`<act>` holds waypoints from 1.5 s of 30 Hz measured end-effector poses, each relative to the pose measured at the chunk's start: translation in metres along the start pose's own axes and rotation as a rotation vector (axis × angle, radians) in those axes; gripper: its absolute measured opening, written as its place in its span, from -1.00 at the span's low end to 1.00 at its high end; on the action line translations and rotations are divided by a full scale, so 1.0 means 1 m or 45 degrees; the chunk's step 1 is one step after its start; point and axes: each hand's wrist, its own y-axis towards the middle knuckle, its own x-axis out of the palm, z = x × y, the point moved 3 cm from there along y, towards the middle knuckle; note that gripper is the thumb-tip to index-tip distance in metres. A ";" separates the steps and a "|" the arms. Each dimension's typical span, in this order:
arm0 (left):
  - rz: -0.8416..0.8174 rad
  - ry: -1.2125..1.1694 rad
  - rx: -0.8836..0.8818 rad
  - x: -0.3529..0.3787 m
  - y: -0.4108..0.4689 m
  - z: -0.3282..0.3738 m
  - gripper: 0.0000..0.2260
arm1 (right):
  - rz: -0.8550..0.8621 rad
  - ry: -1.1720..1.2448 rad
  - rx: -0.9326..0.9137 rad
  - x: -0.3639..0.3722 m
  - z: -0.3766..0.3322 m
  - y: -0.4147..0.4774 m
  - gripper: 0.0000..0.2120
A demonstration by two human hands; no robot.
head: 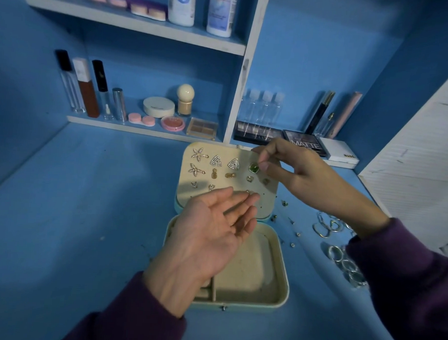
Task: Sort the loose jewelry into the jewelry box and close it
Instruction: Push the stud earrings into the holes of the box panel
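Since the counter point(87, 215) carries the jewelry box point(282, 283) open at its middle, lid flat toward the back edge, sorting looks partway, at the earring step. Left hand point(210, 231) hovers palm up over the tray, grip wide; contents, if any, cannot tell. Right hand point(294, 173) reaches the lid's upper right corner, grip narrow. Rings point(342, 262) lie near the counter's right edge. Green earring point(253, 167) is pinched in that right grip, touching the lid. Next, probably: seat its post, then fetch the rings.

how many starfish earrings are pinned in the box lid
2. One starfish earring sits at the lid panel's top-left corner, the second just below it. The left hand may hide others.
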 end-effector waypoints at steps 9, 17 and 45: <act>-0.069 -0.223 -0.042 0.003 -0.009 0.002 -0.49 | 0.036 -0.024 -0.010 -0.001 -0.004 -0.009 -0.94; -0.149 -0.258 0.018 0.002 -0.026 -0.009 -0.02 | 0.043 0.232 0.047 -0.016 -0.026 -0.034 -0.85; -0.165 -0.356 0.144 -0.020 -0.039 -0.051 -0.43 | -0.407 -0.021 0.143 0.022 0.007 -0.026 -0.94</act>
